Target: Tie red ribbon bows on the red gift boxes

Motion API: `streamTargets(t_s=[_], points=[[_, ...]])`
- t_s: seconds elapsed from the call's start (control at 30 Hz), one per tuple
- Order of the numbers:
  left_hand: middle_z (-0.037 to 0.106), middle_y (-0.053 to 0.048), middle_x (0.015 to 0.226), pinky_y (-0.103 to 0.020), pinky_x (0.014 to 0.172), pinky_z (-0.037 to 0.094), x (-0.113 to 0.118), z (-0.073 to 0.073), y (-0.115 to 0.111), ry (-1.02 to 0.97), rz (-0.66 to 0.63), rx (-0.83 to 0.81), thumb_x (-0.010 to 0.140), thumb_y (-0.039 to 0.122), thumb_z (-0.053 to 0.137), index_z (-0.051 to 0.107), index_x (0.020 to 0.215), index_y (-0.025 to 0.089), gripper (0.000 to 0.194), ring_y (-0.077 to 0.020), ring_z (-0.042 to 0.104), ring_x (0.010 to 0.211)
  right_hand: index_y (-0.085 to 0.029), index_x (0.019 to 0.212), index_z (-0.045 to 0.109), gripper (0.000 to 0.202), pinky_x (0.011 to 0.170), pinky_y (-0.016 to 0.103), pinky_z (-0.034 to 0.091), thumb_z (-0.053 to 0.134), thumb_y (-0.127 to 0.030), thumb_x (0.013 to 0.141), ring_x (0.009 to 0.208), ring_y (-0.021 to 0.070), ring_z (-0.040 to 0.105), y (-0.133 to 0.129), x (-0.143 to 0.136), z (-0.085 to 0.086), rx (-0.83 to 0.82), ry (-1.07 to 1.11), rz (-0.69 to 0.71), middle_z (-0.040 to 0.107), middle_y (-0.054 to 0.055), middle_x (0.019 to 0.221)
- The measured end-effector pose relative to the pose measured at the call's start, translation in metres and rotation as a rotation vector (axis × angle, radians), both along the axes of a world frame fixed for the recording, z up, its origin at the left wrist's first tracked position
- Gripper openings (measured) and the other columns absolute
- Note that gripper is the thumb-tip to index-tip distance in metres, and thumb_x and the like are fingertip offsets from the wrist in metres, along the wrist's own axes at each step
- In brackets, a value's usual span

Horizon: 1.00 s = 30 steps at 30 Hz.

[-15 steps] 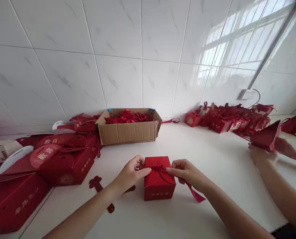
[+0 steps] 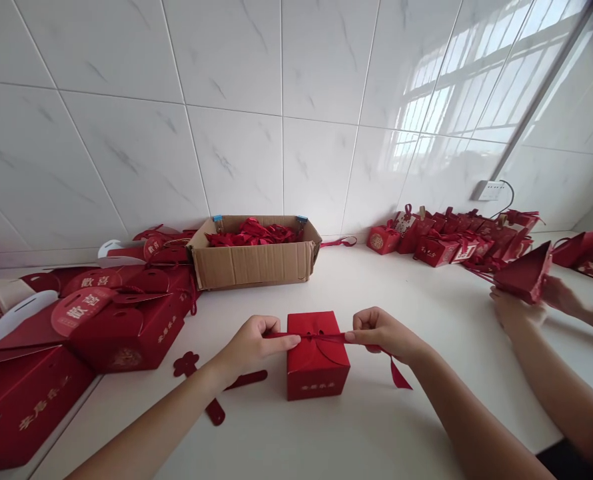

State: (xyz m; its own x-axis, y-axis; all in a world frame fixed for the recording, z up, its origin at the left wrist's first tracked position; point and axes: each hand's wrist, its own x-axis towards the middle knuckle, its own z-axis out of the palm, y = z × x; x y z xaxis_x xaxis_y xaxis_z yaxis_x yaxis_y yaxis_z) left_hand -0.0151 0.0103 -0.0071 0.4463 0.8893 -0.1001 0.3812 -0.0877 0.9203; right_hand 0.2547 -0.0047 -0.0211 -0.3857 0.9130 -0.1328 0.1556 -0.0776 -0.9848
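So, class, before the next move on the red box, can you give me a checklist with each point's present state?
1. Left hand has hold of the ribbon: ok, pinched in the fingers.
2. Right hand has hold of it too: ok, with a tail hanging below.
3. Red box upright on the table, top folded shut: ok.
4. Knot at the middle firm: cannot tell, too small to judge.
5. Work area free of loose pieces: not ok, dark red strips lie left of the box, by the left forearm.
6. Other person's hands out of the way: ok, well off to the right.
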Motion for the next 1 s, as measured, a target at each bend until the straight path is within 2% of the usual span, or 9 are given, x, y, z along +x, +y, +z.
streamTargets(t_s=[0.13, 0.27, 0.43, 0.53, 0.6, 0.67, 0.73, 0.83, 1.0], points=[[0.021, 0.008, 0.053, -0.025, 0.05, 0.013, -0.003, 0.0, 0.002, 0.054, 0.011, 0.047, 0.067, 0.053, 0.069, 0.027, 0.056, 0.019, 0.055, -0.0079, 0.019, 0.052, -0.016, 0.053, 0.046, 0.041, 0.042, 0.023, 0.013, 0.075, -0.04, 0.07, 0.043, 0.0041, 0.022, 0.0, 0.006, 0.006, 0.036, -0.072, 0.027, 0.03, -0.01, 0.043], [0.027, 0.007, 0.057, -0.024, 0.052, 0.018, -0.002, -0.002, 0.003, 0.018, -0.002, 0.048, 0.07, 0.052, 0.068, 0.031, 0.059, 0.019, 0.051, -0.0086, 0.025, 0.055, -0.016, 0.056, 0.046, 0.042, 0.041, 0.022, 0.014, 0.066, -0.045, 0.078, 0.042, 0.0037, 0.024, -0.002, 0.008, 0.006, 0.017, -0.117, 0.114, 0.033, -0.008, 0.048], [0.042, 0.004, 0.072, -0.024, 0.062, 0.033, 0.002, -0.006, 0.002, -0.036, 0.001, 0.086, 0.073, 0.047, 0.065, 0.039, 0.076, 0.02, 0.038, -0.0127, 0.043, 0.07, -0.014, 0.067, 0.057, 0.03, 0.045, 0.02, 0.03, 0.065, -0.038, 0.081, 0.047, 0.0062, 0.041, -0.004, 0.01, 0.002, 0.107, 0.155, 0.185, 0.05, -0.003, 0.053], [0.049, -0.002, 0.097, -0.031, 0.081, 0.04, 0.005, -0.003, -0.001, 0.009, 0.065, 0.243, 0.072, 0.043, 0.067, 0.043, 0.093, 0.023, 0.038, -0.0192, 0.048, 0.097, -0.016, 0.08, 0.064, 0.019, 0.056, 0.023, 0.04, 0.069, -0.034, 0.078, 0.057, 0.0085, 0.049, -0.008, 0.005, 0.003, 0.182, 0.33, 0.152, 0.055, -0.002, 0.063], [0.049, -0.003, 0.107, -0.035, 0.094, 0.037, 0.008, 0.002, -0.005, 0.054, 0.026, 0.393, 0.075, 0.038, 0.065, 0.045, 0.098, 0.024, 0.034, -0.0204, 0.046, 0.106, -0.017, 0.085, 0.067, 0.016, 0.065, 0.026, 0.044, 0.069, -0.031, 0.079, 0.067, 0.0108, 0.053, -0.011, -0.001, 0.007, 0.238, 0.39, 0.148, 0.058, 0.0, 0.071], [0.05, -0.002, 0.109, -0.037, 0.098, 0.035, 0.012, 0.009, -0.009, 0.106, -0.049, 0.511, 0.078, 0.033, 0.062, 0.047, 0.097, 0.025, 0.026, -0.0201, 0.047, 0.107, -0.017, 0.086, 0.07, 0.012, 0.07, 0.029, 0.046, 0.068, -0.028, 0.08, 0.072, 0.0127, 0.055, -0.014, -0.005, 0.01, 0.291, 0.43, 0.151, 0.059, 0.002, 0.076], [0.051, -0.002, 0.112, -0.038, 0.098, 0.036, 0.017, 0.017, -0.014, 0.157, -0.095, 0.577, 0.079, 0.029, 0.06, 0.049, 0.099, 0.026, 0.023, -0.0211, 0.046, 0.11, -0.018, 0.087, 0.071, 0.011, 0.069, 0.029, 0.046, 0.066, -0.027, 0.082, 0.072, 0.013, 0.055, -0.015, -0.009, 0.012, 0.335, 0.437, 0.119, 0.06, 0.002, 0.076], [0.053, -0.003, 0.114, -0.039, 0.097, 0.038, 0.029, 0.029, -0.019, 0.172, -0.087, 0.614, 0.08, 0.026, 0.057, 0.048, 0.105, 0.027, 0.027, -0.022, 0.047, 0.11, -0.018, 0.093, 0.071, 0.015, 0.068, 0.028, 0.047, 0.065, -0.027, 0.083, 0.071, 0.0135, 0.057, -0.016, -0.015, 0.012, 0.356, 0.427, 0.062, 0.064, 0.003, 0.077], [0.062, -0.001, 0.087, -0.031, 0.078, 0.045, 0.053, 0.042, -0.022, 0.076, -0.04, 0.648, 0.081, 0.032, 0.057, 0.053, 0.092, 0.023, 0.014, -0.0173, 0.058, 0.083, -0.017, 0.092, 0.07, 0.018, 0.067, 0.028, 0.049, 0.064, -0.031, 0.083, 0.07, 0.0138, 0.058, -0.02, -0.023, 0.013, 0.355, 0.388, 0.03, 0.064, 0.002, 0.074]])
